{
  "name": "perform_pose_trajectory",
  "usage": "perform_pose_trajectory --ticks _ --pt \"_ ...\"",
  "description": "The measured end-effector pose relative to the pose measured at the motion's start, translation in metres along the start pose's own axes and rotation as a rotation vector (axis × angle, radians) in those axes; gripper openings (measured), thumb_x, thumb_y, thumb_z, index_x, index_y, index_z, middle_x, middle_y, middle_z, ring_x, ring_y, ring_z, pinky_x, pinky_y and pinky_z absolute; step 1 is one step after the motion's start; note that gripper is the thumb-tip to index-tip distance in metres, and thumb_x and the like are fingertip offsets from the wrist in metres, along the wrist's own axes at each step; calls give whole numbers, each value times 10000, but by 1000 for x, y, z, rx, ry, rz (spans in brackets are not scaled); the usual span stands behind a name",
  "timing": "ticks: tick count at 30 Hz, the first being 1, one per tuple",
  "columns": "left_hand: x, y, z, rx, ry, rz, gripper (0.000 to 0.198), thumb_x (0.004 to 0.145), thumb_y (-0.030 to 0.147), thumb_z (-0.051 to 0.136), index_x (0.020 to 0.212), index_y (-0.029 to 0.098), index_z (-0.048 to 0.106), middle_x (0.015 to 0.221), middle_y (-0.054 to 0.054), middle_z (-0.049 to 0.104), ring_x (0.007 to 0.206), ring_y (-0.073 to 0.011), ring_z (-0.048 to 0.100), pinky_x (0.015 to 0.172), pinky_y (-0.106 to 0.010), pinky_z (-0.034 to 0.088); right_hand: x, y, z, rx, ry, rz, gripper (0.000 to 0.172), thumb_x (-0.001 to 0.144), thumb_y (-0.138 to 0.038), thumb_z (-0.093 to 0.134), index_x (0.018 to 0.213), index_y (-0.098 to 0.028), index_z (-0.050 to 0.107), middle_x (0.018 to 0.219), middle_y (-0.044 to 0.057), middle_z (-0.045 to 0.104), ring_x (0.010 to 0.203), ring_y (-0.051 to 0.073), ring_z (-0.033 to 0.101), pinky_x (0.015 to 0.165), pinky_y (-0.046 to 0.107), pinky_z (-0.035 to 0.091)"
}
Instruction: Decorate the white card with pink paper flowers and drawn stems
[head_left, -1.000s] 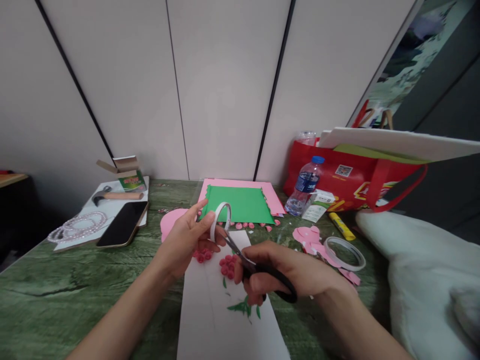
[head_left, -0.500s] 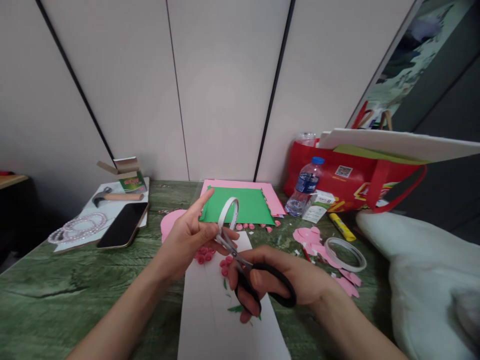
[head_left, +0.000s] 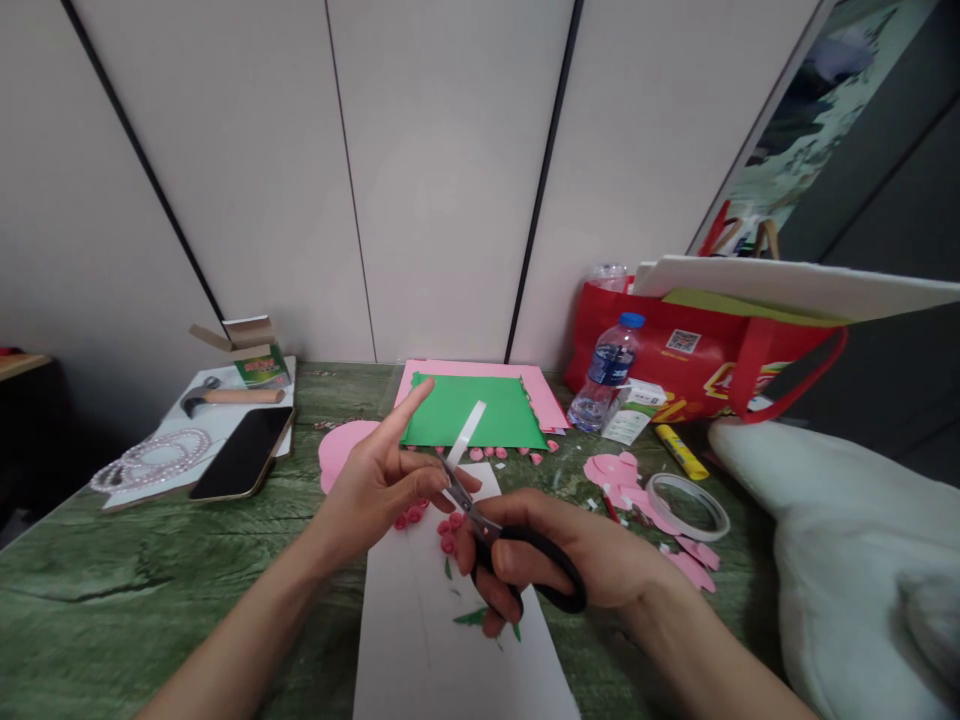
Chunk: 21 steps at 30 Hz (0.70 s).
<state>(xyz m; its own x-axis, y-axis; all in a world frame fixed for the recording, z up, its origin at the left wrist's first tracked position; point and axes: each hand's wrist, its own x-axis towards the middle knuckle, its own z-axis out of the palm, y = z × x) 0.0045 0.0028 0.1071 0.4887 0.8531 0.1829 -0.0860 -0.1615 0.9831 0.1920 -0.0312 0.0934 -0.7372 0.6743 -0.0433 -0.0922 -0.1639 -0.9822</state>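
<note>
My left hand (head_left: 379, 482) pinches a short white strip of tape (head_left: 465, 435) between thumb and fingers, its index finger stretched out. The strip sticks up straight over the green paper sheet (head_left: 480, 412). My right hand (head_left: 559, 560) is wrapped round the black handles of scissors (head_left: 495, 535), whose blades meet the strip's lower end beside my left fingertips. Under both hands lies a white card (head_left: 435, 620) with small pink paper roses (head_left: 450, 525) and green leaves stuck on it.
Left: phone (head_left: 241, 452), bead strings (head_left: 146, 458), hammer (head_left: 225, 397), small open box (head_left: 251, 350). Right: tape roll (head_left: 688, 505), pink cut-outs (head_left: 622, 475), yellow glue stick (head_left: 679, 450), water bottle (head_left: 604, 375), red bag (head_left: 697, 360), white cushion (head_left: 862, 560). Pink sheets (head_left: 547, 395) lie under the green one.
The strip curled in a loop a second ago; now it stands as a short straight piece. The scissors' handles have closed and the blades sit at the strip's base.
</note>
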Motion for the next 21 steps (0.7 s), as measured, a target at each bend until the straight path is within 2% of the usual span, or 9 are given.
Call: perform_pose_trajectory --ticks 5,13,18,21 --pt "-1 1 2 34 16 1 908 796 227 606 1440 169 -31 763 -77 726 579 -122 624 539 -198 480 0 -1 0 -19 29 29 311 795 -440 574 828 -131 555 557 -51 497 511 68 502 605 271 499" --pt "-1 2 -1 84 21 -14 921 789 231 607 1439 179 -43 754 -68 719 606 -146 637 550 -223 481 2 3 -3 -11 40 71 327 738 -449 622 771 -131 555 523 -67 476 448 46 456 574 270 517" --pt "-1 4 -1 82 1 -12 922 788 223 608 1441 174 -41 745 -64 709 628 -156 633 602 -262 491 3 4 -8 -53 66 87 282 760 -412 595 752 -132 557 505 -72 459 409 37 416 481 222 468" --pt "-2 5 -2 99 -11 -37 921 789 203 605 1441 180 -46 704 -45 692 603 -145 607 561 -242 460 5 3 -10 -131 33 87 217 764 -345 609 789 -136 557 556 -53 515 469 47 473 490 190 412"
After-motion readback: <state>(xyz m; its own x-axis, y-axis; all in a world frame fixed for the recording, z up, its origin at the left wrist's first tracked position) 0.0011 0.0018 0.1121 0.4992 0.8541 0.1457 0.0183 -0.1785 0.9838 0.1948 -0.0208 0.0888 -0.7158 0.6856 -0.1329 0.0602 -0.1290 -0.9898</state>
